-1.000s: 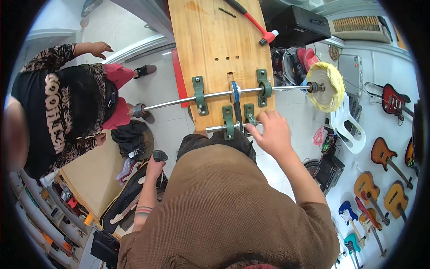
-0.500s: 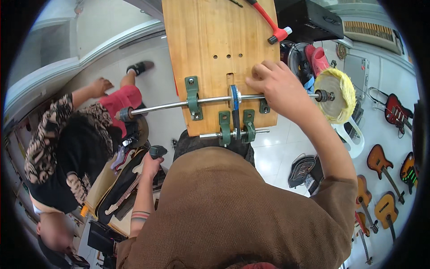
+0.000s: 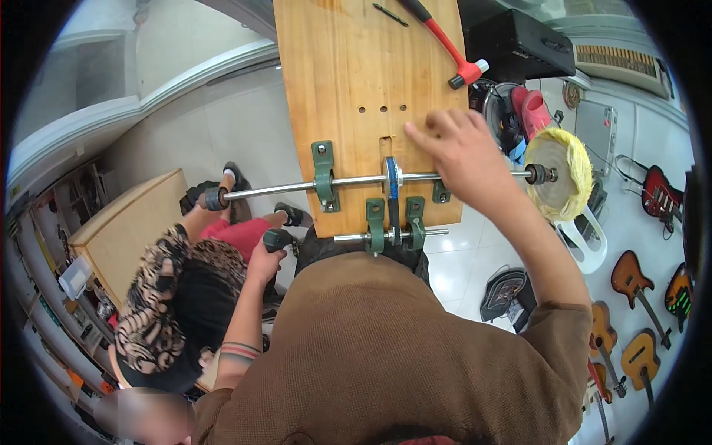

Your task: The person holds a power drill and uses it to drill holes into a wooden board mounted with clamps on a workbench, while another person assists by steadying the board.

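Observation:
My left hand (image 3: 265, 261), low at the left, is closed around a dark cordless drill (image 3: 277, 239), its lower part hidden. My right hand (image 3: 467, 152) hovers at the right edge of the wooden board (image 3: 334, 81), fingers apart and nothing visible in them. It covers part of a long steel shaft (image 3: 285, 186) and of the right-hand green bearing block (image 3: 441, 194). Another green bearing block (image 3: 323, 174) carries the shaft on the left. A blue-rimmed pulley (image 3: 392, 178) sits mid-shaft, its black belt (image 3: 394, 215) running to a short lower shaft (image 3: 352, 237) between two green brackets.
A yellow-edged buffing wheel (image 3: 560, 174) is on the shaft's right end. A red hammer (image 3: 449, 48) and a thin dark bit (image 3: 390, 15) lie on the board. Another person (image 3: 185, 289) is low at my left. Guitars (image 3: 636, 271) and a black box (image 3: 523, 46) stand right.
My right hand has shifted slightly, its finger extending more toward the board's holes. My left hand still holds the drill. The other person has moved closer, and the view has shifted slightly.

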`<state>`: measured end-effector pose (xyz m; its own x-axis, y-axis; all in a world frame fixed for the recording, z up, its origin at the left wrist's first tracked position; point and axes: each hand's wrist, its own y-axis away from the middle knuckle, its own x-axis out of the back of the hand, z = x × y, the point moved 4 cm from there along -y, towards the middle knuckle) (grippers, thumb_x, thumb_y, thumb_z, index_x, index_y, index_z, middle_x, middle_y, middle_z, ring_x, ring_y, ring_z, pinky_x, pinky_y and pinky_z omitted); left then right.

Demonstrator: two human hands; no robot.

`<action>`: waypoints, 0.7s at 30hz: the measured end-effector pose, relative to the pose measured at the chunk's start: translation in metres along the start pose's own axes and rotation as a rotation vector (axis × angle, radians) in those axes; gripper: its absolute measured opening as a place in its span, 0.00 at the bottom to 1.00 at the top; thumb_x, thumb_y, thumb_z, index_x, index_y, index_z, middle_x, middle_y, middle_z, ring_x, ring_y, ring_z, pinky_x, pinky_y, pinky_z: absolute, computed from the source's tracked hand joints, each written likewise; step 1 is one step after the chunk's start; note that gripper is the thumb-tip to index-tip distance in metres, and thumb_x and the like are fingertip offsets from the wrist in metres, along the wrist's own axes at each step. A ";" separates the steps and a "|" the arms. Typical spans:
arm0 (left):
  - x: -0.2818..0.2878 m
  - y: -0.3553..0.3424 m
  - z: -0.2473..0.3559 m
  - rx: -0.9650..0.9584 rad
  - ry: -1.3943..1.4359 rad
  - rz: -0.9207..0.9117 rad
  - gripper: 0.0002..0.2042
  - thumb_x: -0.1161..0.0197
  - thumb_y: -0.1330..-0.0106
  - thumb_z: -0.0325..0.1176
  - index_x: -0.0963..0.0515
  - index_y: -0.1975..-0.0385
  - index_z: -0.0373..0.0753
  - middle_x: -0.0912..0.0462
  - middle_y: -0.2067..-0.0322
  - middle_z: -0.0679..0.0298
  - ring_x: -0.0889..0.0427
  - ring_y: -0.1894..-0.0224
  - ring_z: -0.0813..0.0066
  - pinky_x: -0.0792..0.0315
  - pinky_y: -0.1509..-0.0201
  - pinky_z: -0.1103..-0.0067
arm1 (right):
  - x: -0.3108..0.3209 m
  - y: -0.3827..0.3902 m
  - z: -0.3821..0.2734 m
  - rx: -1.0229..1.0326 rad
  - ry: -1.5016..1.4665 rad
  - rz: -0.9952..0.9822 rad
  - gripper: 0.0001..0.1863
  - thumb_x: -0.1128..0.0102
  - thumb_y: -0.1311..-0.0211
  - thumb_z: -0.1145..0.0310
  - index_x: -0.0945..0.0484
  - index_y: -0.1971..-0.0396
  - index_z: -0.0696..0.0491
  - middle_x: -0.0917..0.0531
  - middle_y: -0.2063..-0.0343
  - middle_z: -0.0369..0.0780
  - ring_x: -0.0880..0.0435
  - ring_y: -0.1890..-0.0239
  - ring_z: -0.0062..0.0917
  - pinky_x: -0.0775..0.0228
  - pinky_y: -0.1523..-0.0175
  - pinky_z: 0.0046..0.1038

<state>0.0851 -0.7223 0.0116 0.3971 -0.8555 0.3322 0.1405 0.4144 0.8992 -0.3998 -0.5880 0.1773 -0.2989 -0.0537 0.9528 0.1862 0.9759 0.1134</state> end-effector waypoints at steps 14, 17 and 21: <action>0.011 -0.032 -0.005 -0.207 -0.409 0.038 0.34 0.27 0.44 0.33 0.26 0.33 0.44 0.14 0.47 0.47 0.16 0.42 0.49 0.25 0.37 0.65 | -0.003 -0.004 0.003 0.062 -0.140 -0.007 0.09 0.39 0.48 0.77 0.16 0.65 0.54 0.21 0.62 0.41 0.22 0.51 0.37 0.34 0.37 0.40; 0.025 -0.028 0.004 -0.086 -0.557 -0.007 0.32 0.27 0.44 0.32 0.25 0.36 0.43 0.12 0.54 0.48 0.12 0.52 0.51 0.20 0.45 0.65 | -0.010 -0.007 -0.002 -0.011 -0.109 0.074 0.10 0.39 0.46 0.76 0.15 0.63 0.53 0.20 0.61 0.41 0.21 0.50 0.36 0.34 0.38 0.40; 0.051 -0.026 -0.010 -0.149 -0.340 0.105 0.27 0.30 0.45 0.29 0.23 0.41 0.41 0.11 0.62 0.52 0.10 0.66 0.61 0.18 0.60 0.68 | -0.015 -0.015 -0.026 -0.110 -0.212 0.191 0.13 0.39 0.44 0.74 0.13 0.58 0.52 0.19 0.59 0.41 0.20 0.50 0.36 0.34 0.37 0.40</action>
<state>0.1107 -0.7739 0.0026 0.0964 -0.8499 0.5180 0.2552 0.5242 0.8125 -0.3742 -0.6072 0.1687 -0.4352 0.1848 0.8812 0.3544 0.9349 -0.0210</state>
